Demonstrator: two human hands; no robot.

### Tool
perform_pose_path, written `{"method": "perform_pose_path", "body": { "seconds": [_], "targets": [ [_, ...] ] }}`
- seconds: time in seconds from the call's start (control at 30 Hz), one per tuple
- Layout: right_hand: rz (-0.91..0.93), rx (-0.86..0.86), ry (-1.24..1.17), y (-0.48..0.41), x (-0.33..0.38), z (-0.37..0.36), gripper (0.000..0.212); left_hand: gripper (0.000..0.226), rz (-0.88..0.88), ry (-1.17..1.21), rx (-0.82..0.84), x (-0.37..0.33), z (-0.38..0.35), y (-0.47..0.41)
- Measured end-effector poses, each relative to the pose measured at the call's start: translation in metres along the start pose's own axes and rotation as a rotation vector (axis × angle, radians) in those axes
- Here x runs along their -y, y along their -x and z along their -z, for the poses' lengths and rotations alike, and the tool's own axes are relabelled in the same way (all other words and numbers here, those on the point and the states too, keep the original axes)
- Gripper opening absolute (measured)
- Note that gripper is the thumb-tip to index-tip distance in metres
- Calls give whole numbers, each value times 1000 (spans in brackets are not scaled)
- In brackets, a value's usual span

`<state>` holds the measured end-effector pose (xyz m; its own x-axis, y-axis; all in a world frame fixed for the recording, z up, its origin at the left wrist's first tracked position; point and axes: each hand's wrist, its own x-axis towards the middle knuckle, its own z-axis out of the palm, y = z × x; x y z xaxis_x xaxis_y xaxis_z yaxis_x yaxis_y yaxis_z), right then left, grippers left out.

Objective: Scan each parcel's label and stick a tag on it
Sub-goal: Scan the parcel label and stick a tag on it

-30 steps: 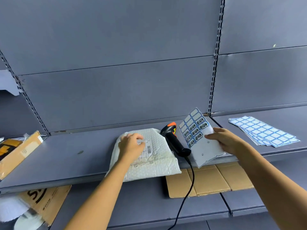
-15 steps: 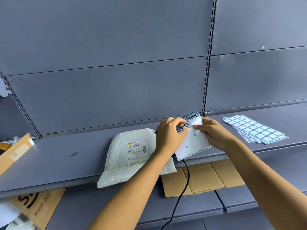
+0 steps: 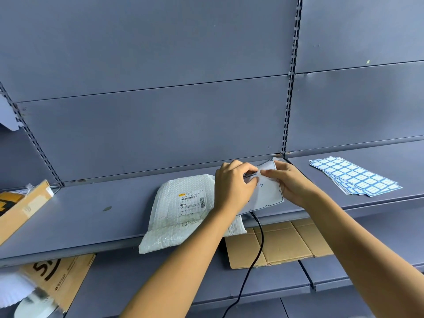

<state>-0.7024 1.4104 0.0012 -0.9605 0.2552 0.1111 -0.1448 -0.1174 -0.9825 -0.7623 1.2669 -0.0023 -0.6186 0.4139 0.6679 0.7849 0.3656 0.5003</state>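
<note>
Head view. Grey metal shelf point(image 3: 91, 210), back panel behind it.

Parcel point(image 3: 174, 210): white padded mailer, flat on the shelf, left of both hands. Its near edge hangs over the shelf lip. Printed label point(image 3: 190, 201) faces up with its barcodes showing. The left forearm crosses the parcel's right corner.

Left hand point(image 3: 234, 187): raised above the shelf just right of the parcel, fingers curled, tips pinching a small dark-printed tag point(image 3: 251, 173) at the upper part of a white sheet point(image 3: 266, 193). Cannot tell whether the tag is free of the sheet or only lifted.

Right hand point(image 3: 291, 184): grips the same sheet from its right side, thumb on the front near the top, fingers behind. The sheet stands tilted. It is mostly bare backing with a dark outline along the lower edge. The fingertips of both hands almost meet at the tag.

Black cable point(image 3: 254, 260): comes out from under the sheet and drops over the shelf edge toward the bottom of the frame.

Stack of blue-bordered tag sheets point(image 3: 353, 177): fanned on the shelf, well right of the hands.

Flattened cardboard point(image 3: 286, 242): on the lower shelf under the hands. Cardboard box point(image 3: 23, 207): far left on the upper shelf. Brown printed carton point(image 3: 57, 278): lower left.
</note>
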Motion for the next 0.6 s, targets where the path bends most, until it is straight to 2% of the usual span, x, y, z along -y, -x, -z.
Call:
{"method": "perform_pose_path", "body": {
  "seconds": [0.1,0.2,0.33,0.6],
  "targets": [
    [-3,6,-14,0,0,-4,25,11,-58,-57,-48,4,-2,3],
    [-3,11,-19,-2,-4,-5,26,15,-118,-111,-82,8,-7,7],
    [-18,18,-11,-4,-7,-5,27,15,-119,-66,-114,14,-12,9],
    [-20,-19,-34,-6,-12,-1,15,17,82,33,-60,12,-10,7]
  ]
}}
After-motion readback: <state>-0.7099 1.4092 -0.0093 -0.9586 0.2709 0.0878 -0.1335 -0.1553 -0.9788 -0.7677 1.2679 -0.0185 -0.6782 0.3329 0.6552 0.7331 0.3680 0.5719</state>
